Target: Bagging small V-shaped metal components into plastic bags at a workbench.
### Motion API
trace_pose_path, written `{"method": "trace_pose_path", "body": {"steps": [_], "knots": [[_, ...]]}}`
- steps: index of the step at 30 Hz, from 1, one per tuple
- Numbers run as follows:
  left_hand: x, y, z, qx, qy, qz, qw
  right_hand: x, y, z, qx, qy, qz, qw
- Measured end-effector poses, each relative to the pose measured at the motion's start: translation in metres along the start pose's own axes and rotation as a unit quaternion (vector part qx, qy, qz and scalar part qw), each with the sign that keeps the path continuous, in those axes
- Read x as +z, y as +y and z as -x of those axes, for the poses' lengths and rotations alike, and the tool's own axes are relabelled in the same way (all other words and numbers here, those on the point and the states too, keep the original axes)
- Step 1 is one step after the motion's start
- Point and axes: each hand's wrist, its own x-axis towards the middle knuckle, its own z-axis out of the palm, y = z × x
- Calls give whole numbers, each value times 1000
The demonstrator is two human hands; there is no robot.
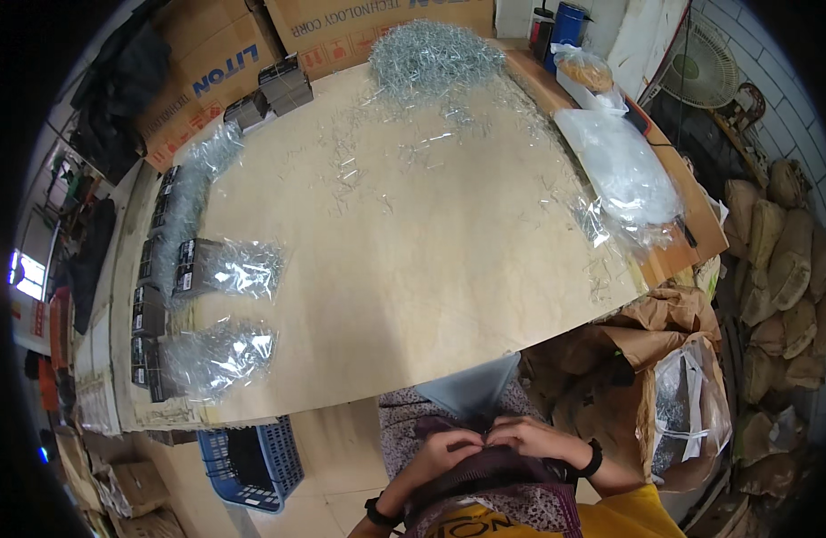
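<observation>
My left hand [452, 446] and my right hand [527, 437] meet in front of my body, low in the view. Their fingers are curled and closed, tips nearly touching above dark purple cloth [485, 468]. Whatever lies between the fingertips is too small or hidden to make out. Just beyond them a grey-blue plastic tray or scoop [471, 386] rests over my lap, partly under the table edge. The pale wooden table [341, 296] spreads ahead. At its far side lies a large heap of small shiny metal pins or wires [435, 58], with more scattered in front.
Clear bags of metal pieces [220, 359] and dark small boxes [146, 311] line the table's left edge. A stuffed clear plastic bag [624, 170] lies at the right. A blue basket [252, 466] stands below; brown paper and an open sack [686, 403] sit at lower right.
</observation>
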Motion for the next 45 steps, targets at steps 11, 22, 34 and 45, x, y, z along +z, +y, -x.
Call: {"method": "trace_pose_path", "body": {"steps": [11,22,34,45], "knots": [[-45,99,-9,88,49,184,978,-74,-130,-51,-178,169,86,966],[-69,125,-23,80,64,200,974,-100,-148,-94,-196,220,117,948],[-92,133,-33,196,162,53,966,-116,-118,-125,-187,245,180,934],[-82,121,-51,129,184,156,962,-108,-118,-130,-163,303,-19,939]]}}
